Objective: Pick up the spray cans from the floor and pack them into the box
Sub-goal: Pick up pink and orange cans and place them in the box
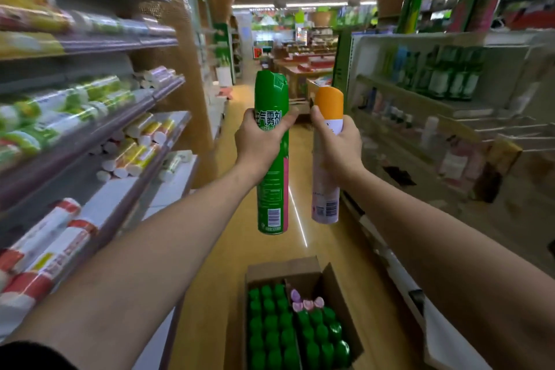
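Observation:
My left hand (260,141) grips a tall green spray can (271,192) upright, held out in front of me at chest height. Beside it my right hand (338,141) grips a pale pink spray can with an orange cap (326,189), also upright. The two cans are a little apart. Below them on the floor stands an open cardboard box (336,288). Inside it stand several green-capped cans (271,330) in rows, and a few pink-capped cans (306,303) at its far right side.
I stand in a shop aisle with a yellow floor (240,249). Shelves of rolled goods (90,135) run along the left. A white shelf unit with bottles (435,84) lines the right. Display tables stand far down the aisle.

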`<action>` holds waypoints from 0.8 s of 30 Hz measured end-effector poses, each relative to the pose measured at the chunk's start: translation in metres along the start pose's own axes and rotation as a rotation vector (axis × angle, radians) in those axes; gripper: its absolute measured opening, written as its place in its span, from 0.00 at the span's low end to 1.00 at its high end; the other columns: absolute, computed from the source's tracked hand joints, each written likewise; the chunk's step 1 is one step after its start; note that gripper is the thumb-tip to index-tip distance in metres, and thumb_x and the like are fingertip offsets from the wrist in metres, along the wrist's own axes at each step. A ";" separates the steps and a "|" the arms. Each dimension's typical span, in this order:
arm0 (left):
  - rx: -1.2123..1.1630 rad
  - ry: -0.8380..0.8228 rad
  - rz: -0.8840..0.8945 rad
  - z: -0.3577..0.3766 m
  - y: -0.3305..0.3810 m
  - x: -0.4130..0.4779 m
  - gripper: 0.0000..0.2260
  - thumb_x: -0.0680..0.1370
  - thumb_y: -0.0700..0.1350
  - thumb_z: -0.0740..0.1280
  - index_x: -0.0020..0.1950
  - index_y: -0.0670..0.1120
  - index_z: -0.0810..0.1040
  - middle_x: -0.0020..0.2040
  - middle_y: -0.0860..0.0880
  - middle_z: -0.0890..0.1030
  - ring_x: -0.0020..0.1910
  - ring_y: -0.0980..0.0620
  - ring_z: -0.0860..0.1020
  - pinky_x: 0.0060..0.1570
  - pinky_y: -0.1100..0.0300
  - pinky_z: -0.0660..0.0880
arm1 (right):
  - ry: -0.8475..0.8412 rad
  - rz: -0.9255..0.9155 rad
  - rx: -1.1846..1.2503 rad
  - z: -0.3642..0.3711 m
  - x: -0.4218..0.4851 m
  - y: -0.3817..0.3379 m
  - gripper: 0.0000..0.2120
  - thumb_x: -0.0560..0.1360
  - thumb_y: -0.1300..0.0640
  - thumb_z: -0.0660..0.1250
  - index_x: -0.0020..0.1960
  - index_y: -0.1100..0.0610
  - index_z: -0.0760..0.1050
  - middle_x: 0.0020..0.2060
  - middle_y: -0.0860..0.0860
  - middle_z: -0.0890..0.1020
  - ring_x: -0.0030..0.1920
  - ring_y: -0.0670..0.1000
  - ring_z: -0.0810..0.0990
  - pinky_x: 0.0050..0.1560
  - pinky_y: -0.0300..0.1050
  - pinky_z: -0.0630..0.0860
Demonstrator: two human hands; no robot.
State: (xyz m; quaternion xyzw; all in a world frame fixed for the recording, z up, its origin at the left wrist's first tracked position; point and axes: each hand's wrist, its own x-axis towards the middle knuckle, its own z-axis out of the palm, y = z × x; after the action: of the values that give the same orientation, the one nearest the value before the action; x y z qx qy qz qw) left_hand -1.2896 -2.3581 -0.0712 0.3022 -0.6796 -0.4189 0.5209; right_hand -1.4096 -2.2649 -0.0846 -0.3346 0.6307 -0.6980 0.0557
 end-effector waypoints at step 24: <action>0.229 -0.045 -0.562 0.197 -0.427 0.128 0.22 0.65 0.63 0.78 0.51 0.58 0.72 0.46 0.59 0.81 0.40 0.68 0.79 0.35 0.67 0.72 | -0.207 0.501 -0.243 0.058 0.195 0.445 0.22 0.74 0.36 0.71 0.52 0.54 0.73 0.43 0.50 0.80 0.42 0.48 0.80 0.42 0.46 0.76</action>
State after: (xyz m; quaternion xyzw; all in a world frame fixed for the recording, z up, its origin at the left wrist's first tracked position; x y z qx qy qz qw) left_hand -1.5248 -2.6155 -0.4110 0.5258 -0.6236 -0.4738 0.3318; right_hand -1.6814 -2.4994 -0.4164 -0.2422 0.7636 -0.5440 0.2497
